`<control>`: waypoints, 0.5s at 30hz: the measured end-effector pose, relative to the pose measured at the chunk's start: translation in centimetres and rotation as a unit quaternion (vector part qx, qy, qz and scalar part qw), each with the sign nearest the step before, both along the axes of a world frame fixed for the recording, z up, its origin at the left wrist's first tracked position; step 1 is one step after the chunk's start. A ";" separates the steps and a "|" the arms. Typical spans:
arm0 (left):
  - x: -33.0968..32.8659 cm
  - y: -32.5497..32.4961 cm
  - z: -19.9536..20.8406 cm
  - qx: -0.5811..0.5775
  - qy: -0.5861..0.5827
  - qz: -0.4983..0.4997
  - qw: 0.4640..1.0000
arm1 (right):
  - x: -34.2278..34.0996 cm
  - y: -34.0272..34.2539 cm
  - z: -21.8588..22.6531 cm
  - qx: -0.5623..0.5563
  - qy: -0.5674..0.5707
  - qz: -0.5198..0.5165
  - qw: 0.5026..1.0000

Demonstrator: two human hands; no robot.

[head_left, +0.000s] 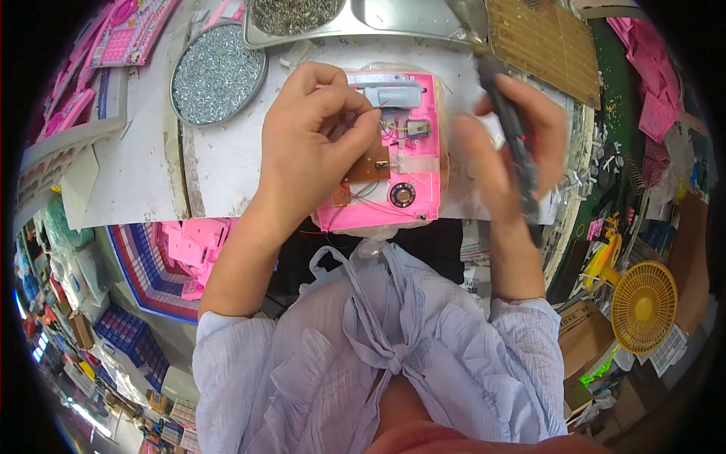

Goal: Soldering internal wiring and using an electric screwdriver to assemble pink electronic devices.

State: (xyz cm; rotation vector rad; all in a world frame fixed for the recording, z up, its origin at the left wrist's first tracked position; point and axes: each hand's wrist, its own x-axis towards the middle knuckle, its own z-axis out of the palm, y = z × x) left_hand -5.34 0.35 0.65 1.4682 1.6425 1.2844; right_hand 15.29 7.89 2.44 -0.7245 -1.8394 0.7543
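Observation:
In front of me lies a pink plastic casing (pixel 422 198) with its inside facing up. In it are a small round speaker (pixel 402 195), thin wires, a small silver part (pixel 417 129) and a brown circuit board (pixel 369 167). Over the board's left side is my left hand (pixel 321 121), thumb and fingertips pinched together; whatever they hold is hidden. To the right of the casing, my right hand (pixel 522 144) is closed around a black electric screwdriver (pixel 508 125), raised and blurred by motion. The screwdriver's upper end points away from me.
A round tray of small silver screws (pixel 219 74) stands at left. Behind the casing sits a metal tray (pixel 408 23) with more small parts. Cardboard (pixel 543 47) lies back right. Pink parts fill a striped crate (pixel 144 276); a yellow fan (pixel 643 306) stands lower right.

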 end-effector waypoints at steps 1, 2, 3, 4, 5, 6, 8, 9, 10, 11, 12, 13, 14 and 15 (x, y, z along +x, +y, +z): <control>0.2 -0.1 0.2 -0.009 0.049 0.001 0.999 | 1.1 -0.1 0.1 -0.018 0.017 0.015 1.000; 0.5 -0.2 0.2 -0.012 0.062 0.003 0.998 | 1.9 -0.3 -0.2 -0.031 0.028 0.026 0.999; 0.6 -0.3 0.0 0.003 0.088 0.002 0.996 | 2.7 -0.4 -0.4 -0.043 0.039 0.035 0.998; 0.7 -0.4 -0.3 0.017 0.113 0.001 0.993 | 3.3 -1.1 0.0 -0.069 0.037 0.048 0.996; 0.7 -0.5 -0.5 0.031 0.138 0.001 0.990 | 3.4 -1.4 -0.1 -0.072 0.035 0.056 0.995; 0.8 -0.4 -0.6 0.032 0.135 0.006 0.990 | 3.5 -1.7 -0.1 -0.073 0.032 0.063 0.995; 0.8 -0.2 -0.7 0.034 0.128 0.018 0.991 | 4.0 -2.2 -0.6 -0.065 0.014 0.085 0.994; 0.8 -0.2 -0.7 0.036 0.127 0.021 0.991 | 4.2 -2.2 -0.9 -0.054 -0.002 0.102 0.993; 0.8 -0.2 -0.6 0.038 0.126 0.023 0.991 | 3.9 -2.2 -1.2 -0.025 -0.010 0.095 0.995; 0.8 -0.3 -0.7 0.040 0.125 0.026 0.991 | 4.0 -2.2 -1.3 -0.022 -0.026 0.100 0.994; 0.8 -0.3 -0.7 0.036 0.123 0.028 0.991 | 4.0 -2.2 -1.4 -0.018 -0.041 0.104 0.994; 0.8 -0.4 -0.7 0.031 0.120 0.031 0.992 | 3.9 -2.2 -1.3 -0.016 -0.051 0.107 0.993; 0.8 -0.4 -0.8 0.027 0.118 0.033 0.992 | 3.8 -2.3 -1.3 -0.014 -0.061 0.109 0.992; 0.8 -0.4 -0.8 0.029 0.118 0.035 0.992 | 3.7 -2.3 -1.3 -0.014 -0.065 0.112 0.992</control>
